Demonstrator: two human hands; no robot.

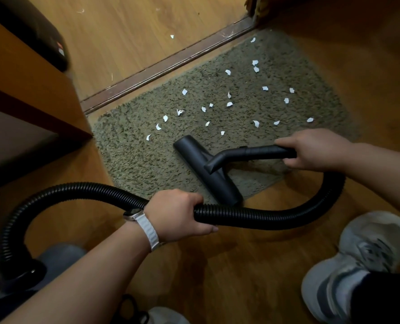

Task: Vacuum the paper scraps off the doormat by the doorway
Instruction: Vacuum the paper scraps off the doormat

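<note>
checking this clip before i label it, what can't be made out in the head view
- Underside of the floor nozzle: it faces the doormat, so any scraps beneath are hidden.
- Vacuum body: cut off by the left edge and behind the left forearm.
- Hose under the left hand: covered by fingers.
- Specks beyond the threshold: too small to identify.
- Whether suction is on: not shown.
</note>
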